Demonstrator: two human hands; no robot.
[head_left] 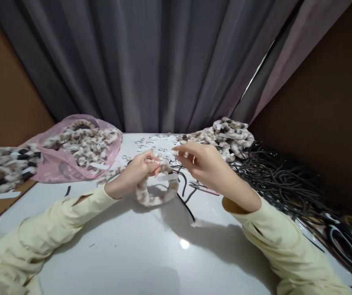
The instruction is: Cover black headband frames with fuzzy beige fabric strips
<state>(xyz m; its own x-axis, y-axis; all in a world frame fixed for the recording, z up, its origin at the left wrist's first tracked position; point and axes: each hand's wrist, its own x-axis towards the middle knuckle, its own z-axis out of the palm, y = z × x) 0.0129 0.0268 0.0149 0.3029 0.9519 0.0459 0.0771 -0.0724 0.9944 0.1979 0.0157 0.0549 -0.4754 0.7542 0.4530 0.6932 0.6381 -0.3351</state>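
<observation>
The left grip [142,167] pinches a plush ring [154,200] just below it. The ring appears looped and carries a white tag [167,177]; completion cannot be told. Whether the right grip [203,163], alongside, holds anything is unclear. Similar rings [237,137] lie beyond it.

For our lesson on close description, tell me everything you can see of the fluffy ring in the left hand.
The ring is a thick, plush-looking loop, off-white with brownish patches and a small dark part at its upper right. A white tag shows there. The left hand pinches its top, hiding some of it; the right hand looks apart from it. Its round opening faces the camera, over the white table; whether its lower edge touches down is unclear.
</observation>
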